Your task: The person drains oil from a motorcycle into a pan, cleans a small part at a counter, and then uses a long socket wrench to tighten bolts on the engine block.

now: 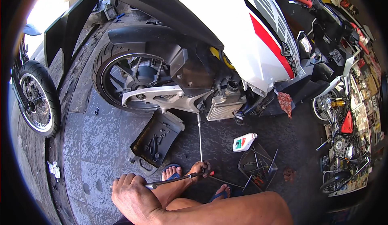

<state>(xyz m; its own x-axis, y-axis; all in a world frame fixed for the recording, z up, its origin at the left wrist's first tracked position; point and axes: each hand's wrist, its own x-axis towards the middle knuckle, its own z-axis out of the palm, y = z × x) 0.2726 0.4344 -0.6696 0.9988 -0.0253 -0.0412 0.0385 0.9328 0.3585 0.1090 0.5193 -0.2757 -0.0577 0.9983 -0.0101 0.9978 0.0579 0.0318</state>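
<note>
My right hand (135,198) reaches across from the right and is closed round the handle of a long socket wrench (171,181). At the wrench's head, beside a red tip, my left hand (199,170) is closed round the joint with a long extension bar (200,138). The bar runs away from me, its far end against the underside of the silver arm (159,93) beside the scooter's rear wheel (117,77). My left forearm is partly hidden behind my right hand. White and red bodywork (226,23) of the scooter fills the top.
A black tray (139,142) with bolts and small parts lies on the floor left of the bar. To the right are a white bottle (245,142) and a tool tray (242,164). Other motorcycles stand at far left (40,99) and far right (343,144).
</note>
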